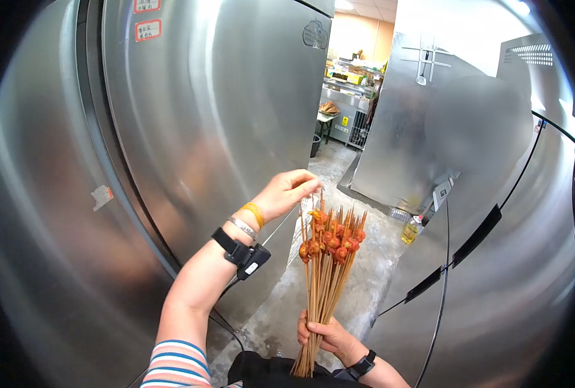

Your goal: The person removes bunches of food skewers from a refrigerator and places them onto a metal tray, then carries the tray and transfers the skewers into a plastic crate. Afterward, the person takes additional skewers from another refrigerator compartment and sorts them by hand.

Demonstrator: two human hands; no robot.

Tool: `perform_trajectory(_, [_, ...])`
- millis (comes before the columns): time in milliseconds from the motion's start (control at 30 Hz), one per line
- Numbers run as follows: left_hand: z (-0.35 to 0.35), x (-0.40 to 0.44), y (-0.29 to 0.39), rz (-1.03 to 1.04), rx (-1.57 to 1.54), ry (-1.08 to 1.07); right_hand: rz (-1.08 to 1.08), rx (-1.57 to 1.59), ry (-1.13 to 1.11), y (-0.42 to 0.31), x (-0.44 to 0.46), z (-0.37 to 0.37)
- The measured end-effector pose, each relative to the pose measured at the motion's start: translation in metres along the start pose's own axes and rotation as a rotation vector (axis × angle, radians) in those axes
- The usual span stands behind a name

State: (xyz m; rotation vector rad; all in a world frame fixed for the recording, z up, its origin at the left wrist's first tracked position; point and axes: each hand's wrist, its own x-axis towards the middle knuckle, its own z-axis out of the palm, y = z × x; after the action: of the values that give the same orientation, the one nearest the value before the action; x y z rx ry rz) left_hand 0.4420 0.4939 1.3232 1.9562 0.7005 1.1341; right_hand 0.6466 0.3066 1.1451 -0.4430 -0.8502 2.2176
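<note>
A bundle of wooden skewers point(329, 288) stands nearly upright in front of me, with orange-red seasoned pieces of food point(332, 239) threaded near the pointed upper ends. My right hand point(326, 335) is closed around the lower part of the sticks. Above the bundle, my left hand point(294, 191) has its thumb and fingers pinched together at the tip of one taller skewer point(321, 202) on the left side. That skewer carries a yellowish-orange piece.
Steel fridge doors point(210, 129) rise close on the left, and another steel cabinet point(494, 278) on the right. A bottle of yellow oil point(411, 230) stands on the concrete floor point(365, 284). Beyond the passage are a steel counter point(349, 97) and a dark bin point(315, 145).
</note>
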Motion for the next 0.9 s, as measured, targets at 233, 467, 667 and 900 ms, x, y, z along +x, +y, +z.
perform_trajectory(233, [0.007, -0.047, 0.001, -0.196, 0.044, 0.162, 0.006, -0.104, 0.038, -0.004, 0.0, -0.003])
perform_trajectory(467, [0.001, -0.051, -0.003, -0.089, 0.016, 0.284, 0.012, -0.083, 0.01, -0.008, 0.014, -0.004])
perform_trajectory(667, [-0.008, -0.057, -0.002, -0.194, 0.036, 0.166, 0.016, -0.012, -0.015, -0.007, 0.021, -0.01])
perform_trajectory(900, [-0.011, -0.059, -0.002, -0.254, 0.006, 0.162, 0.021, -0.079, 0.032, -0.004, 0.028, -0.006])
